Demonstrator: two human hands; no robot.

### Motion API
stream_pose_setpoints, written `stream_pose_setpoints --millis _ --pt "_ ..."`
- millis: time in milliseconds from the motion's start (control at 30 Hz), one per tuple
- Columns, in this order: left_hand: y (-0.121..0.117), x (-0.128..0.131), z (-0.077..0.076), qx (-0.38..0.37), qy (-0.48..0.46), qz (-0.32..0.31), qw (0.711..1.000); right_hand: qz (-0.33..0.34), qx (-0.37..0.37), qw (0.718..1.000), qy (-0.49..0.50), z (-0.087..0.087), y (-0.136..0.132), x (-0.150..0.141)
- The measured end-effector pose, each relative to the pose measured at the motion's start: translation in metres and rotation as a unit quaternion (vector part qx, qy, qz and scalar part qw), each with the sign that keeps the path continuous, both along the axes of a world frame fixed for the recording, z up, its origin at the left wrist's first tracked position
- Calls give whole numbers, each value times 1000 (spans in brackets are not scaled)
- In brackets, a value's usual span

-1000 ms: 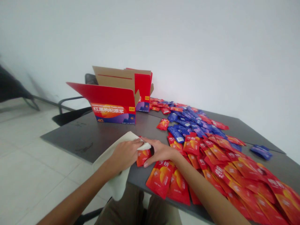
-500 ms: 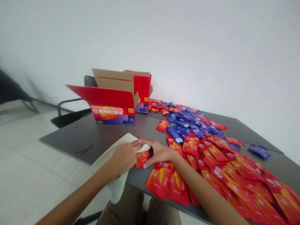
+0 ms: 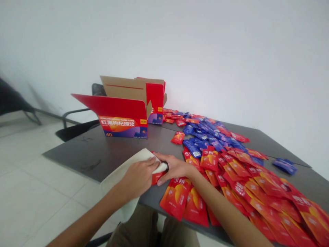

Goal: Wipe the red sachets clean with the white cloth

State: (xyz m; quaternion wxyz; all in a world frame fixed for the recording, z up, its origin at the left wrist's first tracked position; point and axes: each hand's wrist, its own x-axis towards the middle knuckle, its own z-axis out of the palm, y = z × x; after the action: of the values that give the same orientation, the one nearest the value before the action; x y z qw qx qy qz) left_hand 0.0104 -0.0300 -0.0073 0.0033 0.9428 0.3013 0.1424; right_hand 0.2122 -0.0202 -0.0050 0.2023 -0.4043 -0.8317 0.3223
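My left hand (image 3: 140, 176) is closed on a white cloth (image 3: 120, 171) and presses it onto a red pouch (image 3: 156, 178) near the table's front edge. Part of the cloth hangs over that edge. Thumb and fingers of my right hand (image 3: 176, 166) grip the same pouch from its right side. Most of this pouch is hidden by the cloth and both hands. Just beside my right wrist lie several red pouches (image 3: 176, 197) with orange fruit prints, spreading into a large overlapping heap at the right.
Blue pouches (image 3: 209, 132) mixed with red ones are heaped farther back on the dark table (image 3: 113, 151). An open red carton (image 3: 123, 127) stands at the left rear, with another carton (image 3: 155, 99) behind it. A black chair (image 3: 74, 125) is beyond the table's left side.
My left hand has slid the cloth slightly right and down over the red pouch, covering more of it. My right hand stays in nearly the same place.
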Motion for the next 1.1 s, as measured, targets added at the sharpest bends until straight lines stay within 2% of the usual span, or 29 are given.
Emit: stream_pose_setpoints --millis 100,267,333,500,667,733,867,933,1100 --pt "-8 1 -1 3 -11 -39 999 15 12 1000 12 1 0 0" --pt "8 1 3 -21 -4 22 1000 -14 3 1000 0 1 -1 -1" --pt "7 3 3 -13 8 27 1000 -18 0 1000 -5 0 0 -1" --pt "-11 4 0 5 8 -24 1000 4 12 1000 6 0 0 0" --pt "6 0 3 -16 -1 30 999 -15 5 1000 -6 1 -1 -1" --pt "6 0 3 -12 4 40 999 -15 4 1000 -4 1 -1 -1" --pt "-11 4 0 8 10 -7 1000 8 18 1000 5 -2 1 1" --pt "-11 5 1 1 5 -18 1000 9 23 1000 8 -2 2 1" --pt "5 2 3 -10 2 42 999 -4 16 1000 11 -1 0 0"
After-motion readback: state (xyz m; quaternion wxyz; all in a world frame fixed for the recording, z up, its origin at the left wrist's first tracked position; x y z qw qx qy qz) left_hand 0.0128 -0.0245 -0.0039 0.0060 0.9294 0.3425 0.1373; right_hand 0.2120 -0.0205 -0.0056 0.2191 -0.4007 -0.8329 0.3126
